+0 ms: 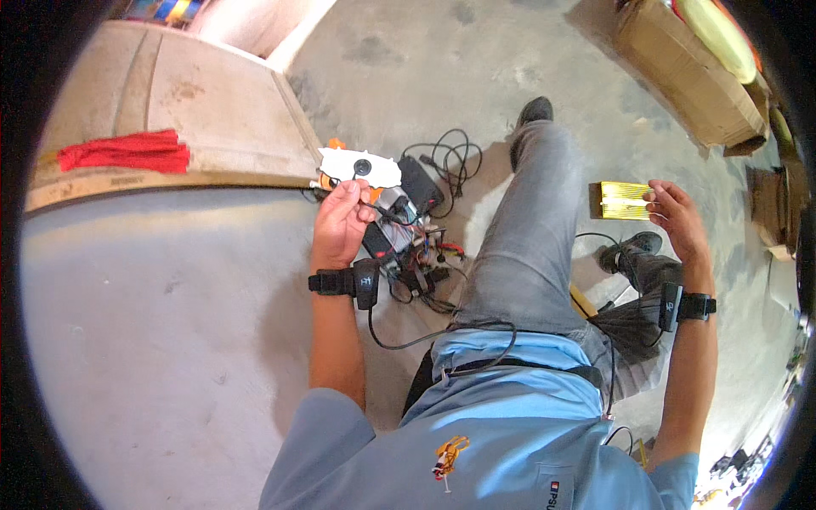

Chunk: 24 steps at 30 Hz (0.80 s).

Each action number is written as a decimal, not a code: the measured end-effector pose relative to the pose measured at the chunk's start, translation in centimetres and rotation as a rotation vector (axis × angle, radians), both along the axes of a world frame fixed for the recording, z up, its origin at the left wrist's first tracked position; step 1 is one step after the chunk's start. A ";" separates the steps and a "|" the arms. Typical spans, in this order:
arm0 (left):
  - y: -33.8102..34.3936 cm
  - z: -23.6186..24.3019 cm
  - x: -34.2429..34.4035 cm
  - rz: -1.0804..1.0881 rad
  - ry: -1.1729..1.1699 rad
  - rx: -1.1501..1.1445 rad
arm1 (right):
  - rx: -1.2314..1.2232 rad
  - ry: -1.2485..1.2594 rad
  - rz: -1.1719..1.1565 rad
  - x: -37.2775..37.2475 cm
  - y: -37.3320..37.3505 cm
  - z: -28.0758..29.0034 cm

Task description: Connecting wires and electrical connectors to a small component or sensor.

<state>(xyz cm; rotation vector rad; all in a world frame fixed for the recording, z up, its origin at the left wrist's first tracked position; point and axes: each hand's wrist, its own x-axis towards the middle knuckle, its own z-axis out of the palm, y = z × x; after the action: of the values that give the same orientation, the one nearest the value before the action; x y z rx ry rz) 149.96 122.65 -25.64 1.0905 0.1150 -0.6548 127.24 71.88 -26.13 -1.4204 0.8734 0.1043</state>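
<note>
My left hand (pixel 342 223) is closed, its thumb and fingertips pinched at the lower edge of a white plastic casing (pixel 337 162) with orange parts. A black round piece (pixel 362 167) sits in the casing's face, and a short dark strip runs from it to my fingertips. Off to the right, my right hand (pixel 677 218) grips the right end of a flat yellow ridged block (pixel 623 201), fingers over its edge. Below the casing, on the floor, lies a heap of tangled cables (pixel 425 276) with dark boxes, among them a black box (pixel 422 183).
A worn beige board surface (pixel 212 93) spans the upper left, with a red cloth (pixel 124 151) near its edge. Cardboard boxes (pixel 680 72) stand at the upper right. My legs (pixel 535 229) stretch across the middle of the grey concrete floor (pixel 153 340). Cables hang from both wrist straps.
</note>
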 end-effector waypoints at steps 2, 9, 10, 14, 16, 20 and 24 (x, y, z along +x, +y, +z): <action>-3.1 3.0 1.0 -0.068 -0.070 -0.077 | -0.013 -0.060 -0.019 0.0 -0.6 0.6; -15.4 13.8 2.3 -0.357 -0.266 -0.226 | -0.075 -0.251 -0.056 0.7 -1.4 4.4; -17.3 14.9 2.3 -0.390 -0.281 -0.241 | -0.040 -0.287 -0.062 0.9 -1.3 5.0; -25.8 18.1 1.2 -0.547 -0.345 -0.370 | 0.139 -0.349 0.071 1.4 -1.2 6.5; -30.0 19.4 0.3 -0.639 -0.360 -0.448 | 0.371 -0.421 0.096 1.5 -0.9 7.5; -37.3 21.0 -1.6 -0.804 -0.362 -0.475 | 0.505 -0.883 -0.153 1.3 -2.1 9.2; -44.8 19.9 -1.8 -0.912 -0.344 -0.484 | 0.298 -0.976 -0.395 -0.2 -6.1 9.8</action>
<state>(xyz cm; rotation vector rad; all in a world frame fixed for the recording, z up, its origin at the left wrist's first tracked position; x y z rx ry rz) 148.17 77.88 -5.70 0.7270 -0.8456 -1.2092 127.04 65.77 -16.34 -0.8252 0.2771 -0.6822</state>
